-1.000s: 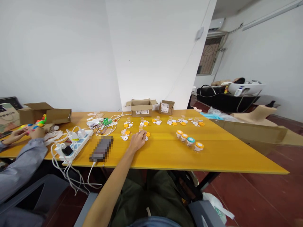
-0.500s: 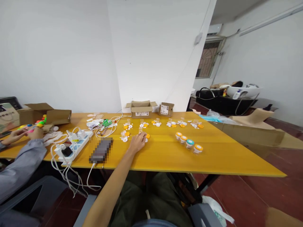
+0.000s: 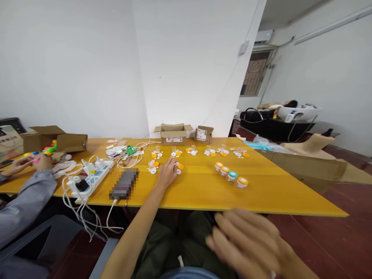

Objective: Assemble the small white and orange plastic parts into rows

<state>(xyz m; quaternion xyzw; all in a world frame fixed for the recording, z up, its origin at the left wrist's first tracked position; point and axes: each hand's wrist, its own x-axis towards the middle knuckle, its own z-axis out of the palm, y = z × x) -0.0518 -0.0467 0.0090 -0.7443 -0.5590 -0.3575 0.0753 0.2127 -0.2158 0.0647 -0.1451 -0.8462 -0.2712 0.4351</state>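
Observation:
My left hand [image 3: 167,172] is on the table with its fingers curled down over a spot where a small clear cup stood; what it grips is hidden. Just right of those fingers lie an orange ring lid [image 3: 180,167] and a white disc [image 3: 178,172]. To its left is another group with a clear cup [image 3: 150,164], an orange lid [image 3: 156,164] and a white disc [image 3: 153,171]. My right hand [image 3: 244,242], blurred, hangs in front of the table edge, its fingers loosely stretched and nothing visible in them. Capped jars, several orange-lidded and one teal-lidded jar [image 3: 232,176], stand beyond it.
Further clear cups, orange lids and white parts [image 3: 213,154] line the back. Two cardboard boxes [image 3: 173,138] stand by the wall. On the left are a phone [image 3: 124,184], a power strip [image 3: 97,178] with cables, and a co-worker's hands [image 3: 43,162] holding something pink.
My right hand has come into view at the lower right. My left hand has shifted slightly left and away from me, covering the clear cup that showed behind it.

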